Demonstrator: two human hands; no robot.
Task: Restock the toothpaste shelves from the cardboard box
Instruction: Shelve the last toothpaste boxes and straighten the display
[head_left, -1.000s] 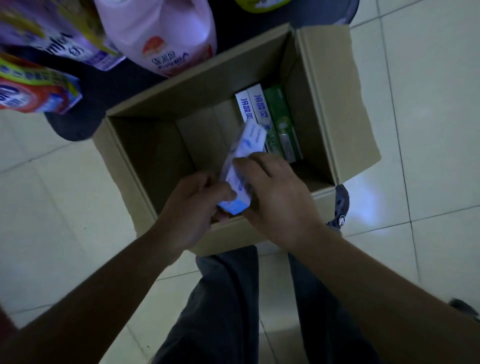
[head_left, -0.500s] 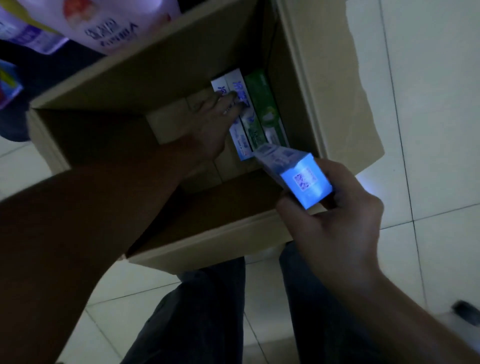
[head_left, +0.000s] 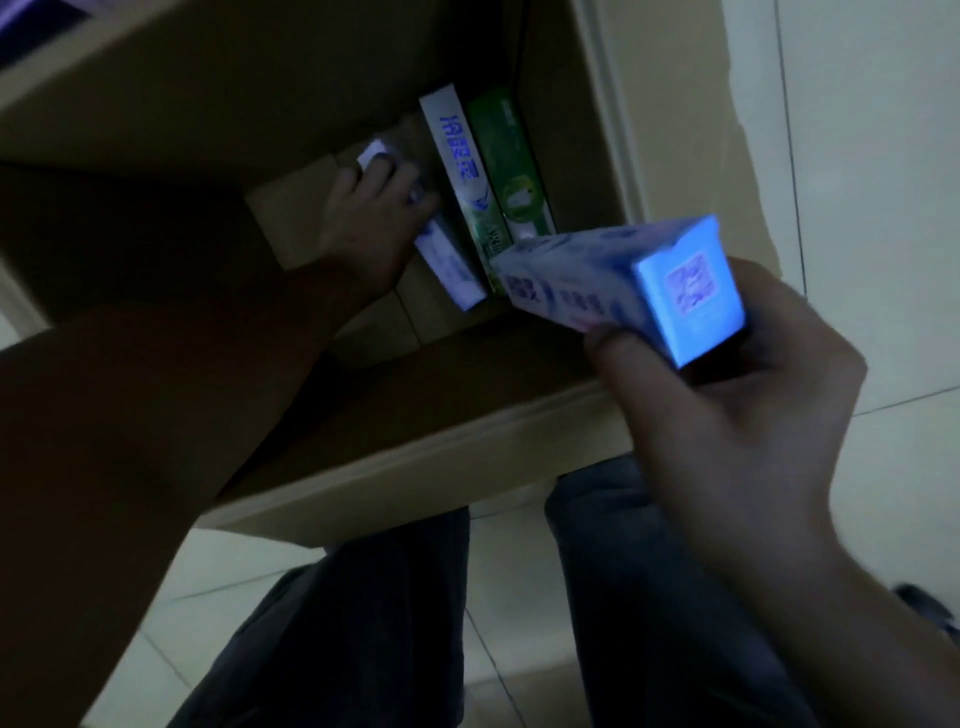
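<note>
While the left hand (head_left: 374, 223) reached deep into the cardboard box (head_left: 415, 467), its fingers curled over the far half of a white-and-blue toothpaste carton (head_left: 452, 265) low inside. The coming lift looked to turn on how that carton lay. Its long axis ran from about 11 o'clock to 5 o'clock, and it sat at 3 o'clock of the palm, so the left hand was plainly the nearer one. Just beside it, again at 3 o'clock, lay a second white carton (head_left: 454, 150), then a green carton (head_left: 506, 150) near the box wall, both on much the same axis. The right hand (head_left: 727, 415) hung over the box's near rim at 4 o'clock. Its thumb and curled fingers pinched a fourth carton (head_left: 597, 280), blue end panel toward the camera, its length pointing to 10 o'clock. That made four cartons, three in the box and one in the air. Blur hid the left thumb.
</note>
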